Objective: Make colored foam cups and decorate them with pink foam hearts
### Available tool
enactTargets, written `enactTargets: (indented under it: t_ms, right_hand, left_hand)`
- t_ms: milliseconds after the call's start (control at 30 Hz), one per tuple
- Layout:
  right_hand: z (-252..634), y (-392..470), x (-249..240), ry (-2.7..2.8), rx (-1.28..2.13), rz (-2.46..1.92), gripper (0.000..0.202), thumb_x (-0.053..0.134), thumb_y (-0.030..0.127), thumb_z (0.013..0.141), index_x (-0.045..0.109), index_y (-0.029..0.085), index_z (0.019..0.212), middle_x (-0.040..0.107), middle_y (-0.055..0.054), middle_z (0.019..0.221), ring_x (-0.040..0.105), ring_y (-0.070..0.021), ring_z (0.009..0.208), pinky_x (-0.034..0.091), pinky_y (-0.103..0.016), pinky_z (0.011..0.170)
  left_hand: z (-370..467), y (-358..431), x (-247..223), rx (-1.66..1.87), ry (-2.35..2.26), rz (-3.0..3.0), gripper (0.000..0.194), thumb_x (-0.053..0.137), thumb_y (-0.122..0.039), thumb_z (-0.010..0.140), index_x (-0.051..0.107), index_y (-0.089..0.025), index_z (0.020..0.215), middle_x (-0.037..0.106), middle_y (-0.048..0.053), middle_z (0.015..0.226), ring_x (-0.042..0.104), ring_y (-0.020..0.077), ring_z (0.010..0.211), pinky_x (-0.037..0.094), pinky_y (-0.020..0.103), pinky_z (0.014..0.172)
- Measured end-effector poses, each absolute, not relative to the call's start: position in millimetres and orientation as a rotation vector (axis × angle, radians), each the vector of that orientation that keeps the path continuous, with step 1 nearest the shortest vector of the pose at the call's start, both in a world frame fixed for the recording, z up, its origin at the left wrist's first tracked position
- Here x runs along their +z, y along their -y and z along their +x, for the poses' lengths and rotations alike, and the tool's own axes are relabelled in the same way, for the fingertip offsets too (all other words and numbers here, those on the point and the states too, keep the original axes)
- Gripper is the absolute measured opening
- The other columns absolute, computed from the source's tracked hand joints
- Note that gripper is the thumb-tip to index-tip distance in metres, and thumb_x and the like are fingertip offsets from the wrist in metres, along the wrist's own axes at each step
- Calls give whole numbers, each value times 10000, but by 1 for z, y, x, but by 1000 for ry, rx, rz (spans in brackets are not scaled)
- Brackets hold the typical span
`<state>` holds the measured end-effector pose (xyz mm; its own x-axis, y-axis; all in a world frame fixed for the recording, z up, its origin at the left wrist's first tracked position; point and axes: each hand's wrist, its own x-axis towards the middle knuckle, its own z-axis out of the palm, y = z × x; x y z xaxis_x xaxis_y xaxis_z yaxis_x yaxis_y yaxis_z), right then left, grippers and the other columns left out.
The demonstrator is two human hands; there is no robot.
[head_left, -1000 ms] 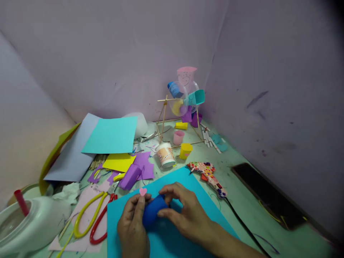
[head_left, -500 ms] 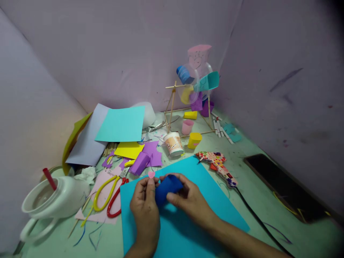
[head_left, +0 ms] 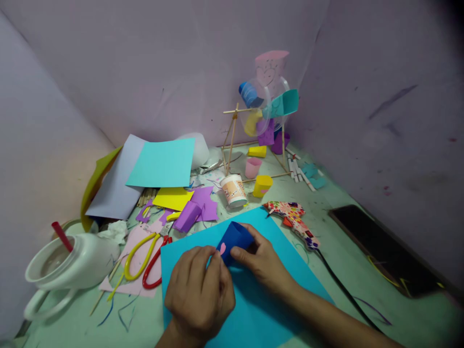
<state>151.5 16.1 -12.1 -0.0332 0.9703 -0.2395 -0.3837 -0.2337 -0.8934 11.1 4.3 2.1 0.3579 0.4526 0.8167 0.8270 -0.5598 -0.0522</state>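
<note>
My right hand (head_left: 263,258) grips a small dark blue paper cup (head_left: 235,239), tilted, thumb on its near side and fingers behind. Against the cup's left side lies a pink paper heart (head_left: 223,248). The fingertips of my left hand (head_left: 201,285) are pinched at the heart's lower edge; its back faces me and hides part of the grip. Both hands are over a bright blue sheet of paper (head_left: 253,309). A flower-patterned glue gun (head_left: 290,220) lies at the sheet's right edge, its nozzle pointing left.
Scissors (head_left: 139,256) with yellow and red handles rest on pink paper at left, near a white pot (head_left: 83,261). Behind are a printed paper cup (head_left: 234,191), small yellow cups, and a stick frame (head_left: 234,140) bearing a wheel of paper cups. A phone (head_left: 377,246) lies right.
My left hand has turned over, bringing the pink heart from beside the cup onto its blue side. My right hand has tilted the cup and raised it slightly.
</note>
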Motion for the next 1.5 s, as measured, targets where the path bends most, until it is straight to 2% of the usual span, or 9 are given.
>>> enactTargets:
  t_ms: [133,300,567,967,1300,1500]
  right_hand:
    - [149,-15,-10,843,1471,-1133,521,813,263,550,588,183,1012,631,5,840,569,-174,770,452,-306,750]
    - [150,-14,-12,879,1458,-1139,464,783,316,601,595,189,1005,658,-9,860,602,-199,806,476,-334,772]
    - [153,-16,-12,831,1539,-1089,516,788,269,579,587,204,1050,676,-15,920,622,-201,849,471,-343,814]
    - [151,-15,-11,819,1491,-1114,519,786,209,552,577,200,1027,646,20,823,603,-171,746,482,-306,726]
    - [150,-15,-11,843,1461,-1119,501,779,216,561,580,209,1021,644,14,841,607,-178,763,492,-312,728]
    - [152,-16,-11,868,1427,-1145,501,789,259,581,581,211,1035,629,11,860,588,-170,756,491,-308,727]
  left_hand:
    - [14,-4,2,-1046,1142,-2129,139,655,-33,656,647,-108,773,709,123,732,653,271,689,527,377,604]
    - [14,-4,3,-990,1128,-2122,141,641,-65,691,655,-105,825,723,124,755,651,262,666,502,363,582]
    - [12,-6,6,-962,1096,-2092,129,636,-75,703,647,-134,817,740,99,759,656,234,656,495,338,587]
    - [17,-4,5,-954,1064,-2126,136,643,-63,678,663,-88,810,741,129,754,627,268,636,468,357,544]
    - [19,-2,7,-921,1072,-2115,131,606,-84,724,673,-121,830,746,95,763,630,230,644,471,343,584]
    - [14,0,3,-787,1023,-2181,242,651,-121,692,694,-93,929,745,99,850,627,269,702,454,363,599]
